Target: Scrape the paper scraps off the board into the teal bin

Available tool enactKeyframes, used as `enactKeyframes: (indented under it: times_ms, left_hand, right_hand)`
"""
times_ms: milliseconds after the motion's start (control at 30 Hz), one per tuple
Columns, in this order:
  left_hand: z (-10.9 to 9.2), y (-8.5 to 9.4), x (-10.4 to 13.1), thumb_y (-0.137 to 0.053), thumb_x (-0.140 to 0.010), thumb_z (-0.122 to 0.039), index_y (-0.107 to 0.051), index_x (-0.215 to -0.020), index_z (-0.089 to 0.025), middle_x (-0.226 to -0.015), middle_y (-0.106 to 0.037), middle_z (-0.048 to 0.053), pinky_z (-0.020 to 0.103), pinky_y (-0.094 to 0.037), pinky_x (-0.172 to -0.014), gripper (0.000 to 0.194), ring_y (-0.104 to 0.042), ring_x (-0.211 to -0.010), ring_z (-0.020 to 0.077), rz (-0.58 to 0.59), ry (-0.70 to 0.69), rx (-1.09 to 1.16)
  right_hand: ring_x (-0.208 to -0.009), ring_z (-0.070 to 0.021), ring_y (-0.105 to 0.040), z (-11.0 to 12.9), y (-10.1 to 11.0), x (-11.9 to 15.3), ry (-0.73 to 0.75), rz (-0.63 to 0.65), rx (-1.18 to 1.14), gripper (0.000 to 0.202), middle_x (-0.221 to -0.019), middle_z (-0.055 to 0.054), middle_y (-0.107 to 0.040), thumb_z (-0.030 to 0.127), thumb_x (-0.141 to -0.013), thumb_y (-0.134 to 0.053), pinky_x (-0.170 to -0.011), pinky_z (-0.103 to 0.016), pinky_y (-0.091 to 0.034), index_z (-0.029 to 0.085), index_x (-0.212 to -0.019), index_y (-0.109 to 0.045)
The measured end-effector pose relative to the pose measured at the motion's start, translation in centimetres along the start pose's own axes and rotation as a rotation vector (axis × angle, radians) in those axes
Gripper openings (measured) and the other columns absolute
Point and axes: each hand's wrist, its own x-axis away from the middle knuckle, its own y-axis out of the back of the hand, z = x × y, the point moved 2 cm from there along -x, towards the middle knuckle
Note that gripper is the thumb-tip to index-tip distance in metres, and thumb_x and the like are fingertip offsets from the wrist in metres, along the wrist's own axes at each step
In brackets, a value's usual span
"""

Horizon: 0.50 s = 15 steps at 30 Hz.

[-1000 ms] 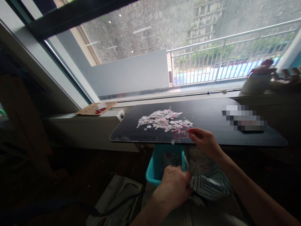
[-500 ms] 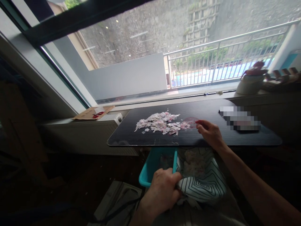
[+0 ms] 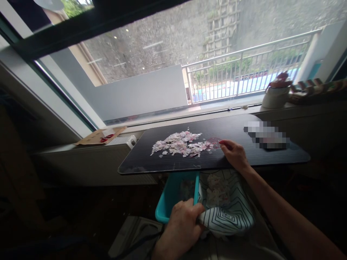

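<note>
With our right hand [image 3: 234,154], fingers pinched together, we held a thin see-through pink plastic piece [image 3: 214,142] at the pink-and-white paper-scrap heap's [image 3: 177,143] three o'clock edge, on the black bench [image 3: 230,126]. Our left hand [image 3: 183,218] clutched black-lined pale cloth [image 3: 230,220] at five o'clock.

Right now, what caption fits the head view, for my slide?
Right hand at paper scraps on a dark table, left hand gripping patterned cloth.
</note>
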Motion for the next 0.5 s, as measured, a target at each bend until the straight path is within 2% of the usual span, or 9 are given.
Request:
enactKeyframes:
  times_ms: [167, 267, 500]
  left_hand:
    - [-0.11, -0.09, -0.01, -0.058, -0.076, -0.021, -0.061, -0.085, -0.025, -0.084, -0.057, -0.001, 0.027, -0.035, -0.069, 0.011, -0.054, -0.081, 0.0178, 0.008, 0.008, -0.013]
    - [-0.18, -0.16, -0.01, -0.058, -0.077, -0.022, -0.061, -0.086, -0.025, -0.086, -0.057, 0.0, 0.027, -0.035, -0.069, 0.01, -0.054, -0.082, 0.0185, 0.01, 0.015, -0.029]
    - [-0.07, -0.34, -0.04, -0.058, -0.077, -0.022, -0.061, -0.086, -0.025, -0.087, -0.057, 0.0, 0.027, -0.036, -0.069, 0.01, -0.054, -0.081, 0.0186, 0.017, 0.014, -0.024]
  right_hand:
    - [-0.077, -0.0186, -0.063, 0.02, -0.23, -0.18, 0.066, 0.044, -0.01, 0.031, -0.091, -0.007, -0.07, 0.039, -0.08, -0.051, -0.075, -0.032, -0.048, 0.019, -0.093, -0.071]
    - [-0.075, -0.0184, -0.062, 0.11, -0.31, -0.23, 0.051, 0.092, 0.029, 0.03, -0.087, -0.005, -0.07, 0.039, -0.079, -0.052, -0.072, -0.032, -0.048, 0.02, -0.091, -0.072]
    - [-0.072, -0.0198, -0.063, 0.38, 0.31, 0.24, -0.103, -0.043, -0.004, 0.029, -0.077, -0.005, -0.071, 0.033, -0.072, -0.052, -0.071, -0.033, -0.048, 0.018, -0.087, -0.071]
